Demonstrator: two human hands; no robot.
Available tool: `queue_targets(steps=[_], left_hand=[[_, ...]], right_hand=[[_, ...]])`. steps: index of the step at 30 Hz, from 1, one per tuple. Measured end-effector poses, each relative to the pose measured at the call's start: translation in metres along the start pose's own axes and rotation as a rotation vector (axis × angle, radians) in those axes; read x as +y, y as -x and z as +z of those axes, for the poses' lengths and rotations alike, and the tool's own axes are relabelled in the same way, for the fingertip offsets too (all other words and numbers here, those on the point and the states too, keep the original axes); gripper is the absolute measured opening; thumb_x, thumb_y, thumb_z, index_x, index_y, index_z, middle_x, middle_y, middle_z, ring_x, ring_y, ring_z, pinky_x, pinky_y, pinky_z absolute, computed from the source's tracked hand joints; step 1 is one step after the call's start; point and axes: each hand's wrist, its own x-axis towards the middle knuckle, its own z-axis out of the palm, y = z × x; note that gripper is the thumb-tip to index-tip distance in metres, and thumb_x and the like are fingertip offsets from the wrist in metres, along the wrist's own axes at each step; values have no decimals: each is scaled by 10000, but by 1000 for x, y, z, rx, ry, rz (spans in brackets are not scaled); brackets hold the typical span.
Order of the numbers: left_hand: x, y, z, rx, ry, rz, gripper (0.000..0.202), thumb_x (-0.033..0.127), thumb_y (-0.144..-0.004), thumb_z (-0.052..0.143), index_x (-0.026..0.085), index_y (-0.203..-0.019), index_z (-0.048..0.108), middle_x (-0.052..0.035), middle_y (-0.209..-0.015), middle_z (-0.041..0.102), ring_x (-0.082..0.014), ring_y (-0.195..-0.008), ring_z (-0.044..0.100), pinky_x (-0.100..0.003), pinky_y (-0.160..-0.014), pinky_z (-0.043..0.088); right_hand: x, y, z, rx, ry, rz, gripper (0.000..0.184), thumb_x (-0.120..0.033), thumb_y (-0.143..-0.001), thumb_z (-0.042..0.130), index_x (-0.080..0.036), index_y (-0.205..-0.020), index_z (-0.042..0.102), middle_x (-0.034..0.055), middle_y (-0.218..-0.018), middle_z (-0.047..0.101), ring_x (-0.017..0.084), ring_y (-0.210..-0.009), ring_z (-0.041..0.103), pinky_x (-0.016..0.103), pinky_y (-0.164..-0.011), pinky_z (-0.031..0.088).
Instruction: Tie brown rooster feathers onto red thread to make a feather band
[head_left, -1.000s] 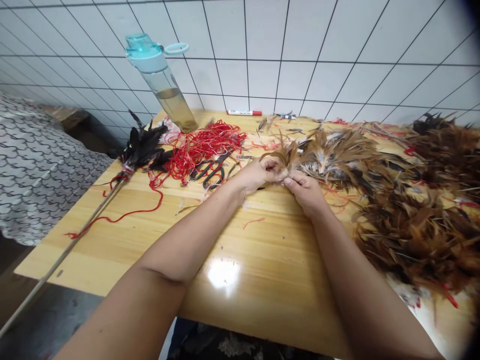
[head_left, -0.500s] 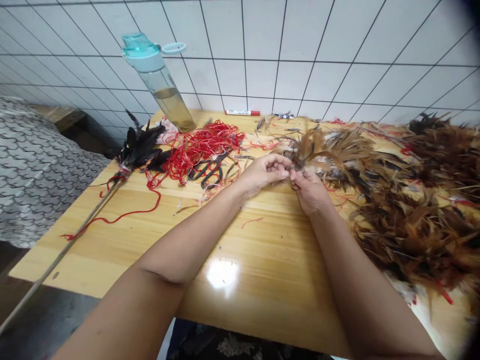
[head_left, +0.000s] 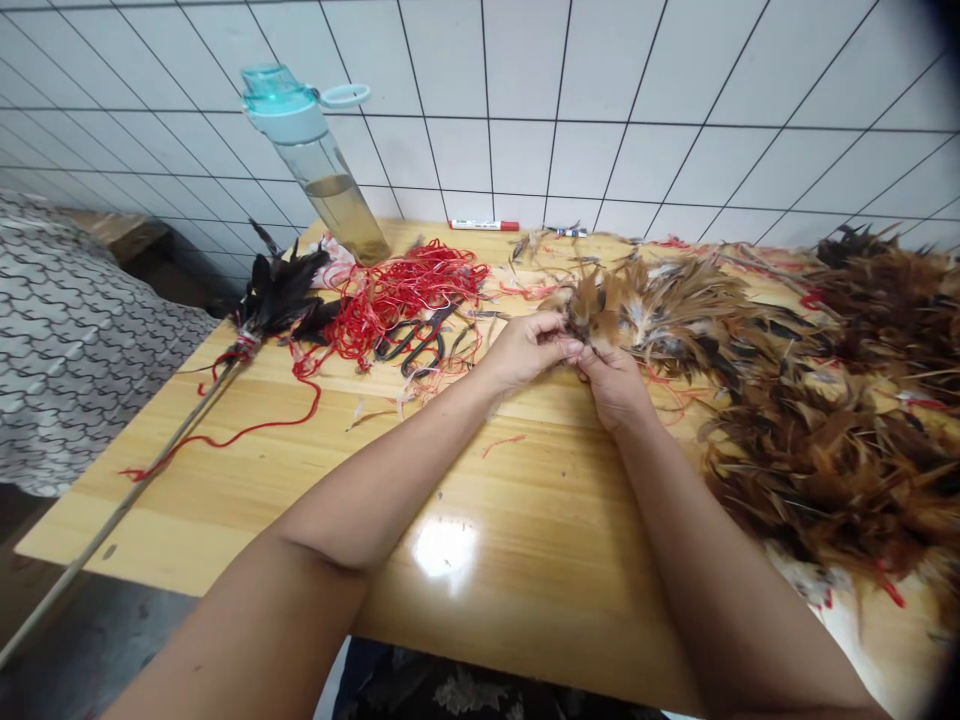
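- left hand (head_left: pixel 531 348) pinched shut on a small brown feather bundle (head_left: pixel 592 312), mid-table by the feather pile (head_left: pixel 817 420).
- right hand (head_left: pixel 615 382) touching it, fingers curled onto the bundle's base.
- scissors (head_left: pixel 412 342) lie under red string (head_left: pixel 397 295); water bottle (head_left: pixel 322 165) at the wall.

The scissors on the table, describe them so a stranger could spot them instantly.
On the wooden table, find the red string tangle by the water bottle. The scissors lie at its near edge, left of the left hand pinching a feather bunch. Unlike the soft clutter around, they're dark, with looped handles.
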Motion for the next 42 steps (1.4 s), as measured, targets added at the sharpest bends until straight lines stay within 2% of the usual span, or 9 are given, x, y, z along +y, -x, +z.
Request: queue_targets(steps=[9, 14, 18, 21, 24, 30, 35, 38, 42], left_hand=[[-3, -1, -2, 87, 159, -110, 411, 386, -573, 861, 133, -705, 566, 42, -620, 545, -53, -564, 461, -205, -570, 363], [5, 1, 3, 104, 343, -146, 388, 336, -586, 863, 137, -709, 553, 33, -656, 558, -38, -548, 438, -196, -519, 321], [5, 6, 19, 81, 394, -152, 379, 328, -613, 848, 137, -739, 545, 22, -679, 570, -50, -592, 487, -192, -527, 331], [-3, 11, 33, 67, 327, -142, 374, 354, -653, 817, 143, -753, 525, 37, -647, 553, -43, -543, 457, -195, -525, 333], [-8, 16, 42, 58, 127, -142, 303, 332, -717, 761, 152, -760, 521, 52, -606, 538, -47, -511, 432, -204, -537, 341], [-3, 21, 47, 45, -187, -55, 143, 229, -769, 674, 161, -856, 584, 7, -730, 623, -121, -725, 556, -227, -697, 414], [-4, 20, 43, 27, -261, -19, 145, 256, -763, 683, 166, -788, 573, 27, -620, 557, -116, -642, 513, -229, -651, 396], [-5, 21, 44, 48, -270, -25, 153, 280, -785, 661, 170, -771, 556, 47, -570, 508, -97, -564, 464, -226, -601, 368], [-3, 24, 48, 20, -294, -31, 174, 263, -757, 688, 163, -724, 549, 36, -609, 543, -100, -605, 479, -228, -616, 369]], right_hand=[[-4, 4, 4, 39, 43, 87, 410, -599, -673, 716, -206, -697, 601, -30, -617, 494, 105, -585, 403, 254, -563, 357], [-5, -2, -4, 141, -165, 156, 521, -715, -738, 583, -241, -952, 619, 20, -839, 624, 118, -664, 529, 234, -523, 384], [-7, -1, -5, 149, -338, 197, 602, -782, -790, 412, -246, -993, 597, 52, -866, 651, 169, -757, 608, 274, -569, 479], [-8, 4, 0, 147, -397, 223, 636, -784, -799, 379, -236, -1027, 606, 57, -839, 658, 177, -686, 603, 292, -521, 481], [-8, 7, 4, 152, -331, 204, 676, -801, -799, 339, -237, -1035, 629, 59, -794, 661, 179, -621, 588, 292, -465, 441], [-4, 4, 5, 183, -199, 105, 735, -804, -812, 268, -256, -1105, 659, 86, -826, 683, 231, -730, 635, 327, -526, 454], [-4, 4, 3, 153, -126, 82, 799, -833, -795, 219, -263, -1162, 641, 92, -885, 697, 221, -711, 637, 325, -522, 452], [-6, 5, 4, 142, -134, 84, 783, -841, -783, 248, -265, -1123, 656, 86, -859, 700, 216, -683, 629, 325, -516, 457], [-12, 4, 6, 192, -216, 94, 706, -801, -815, 292, -249, -1037, 673, 80, -872, 704, 221, -765, 643, 332, -574, 484]])
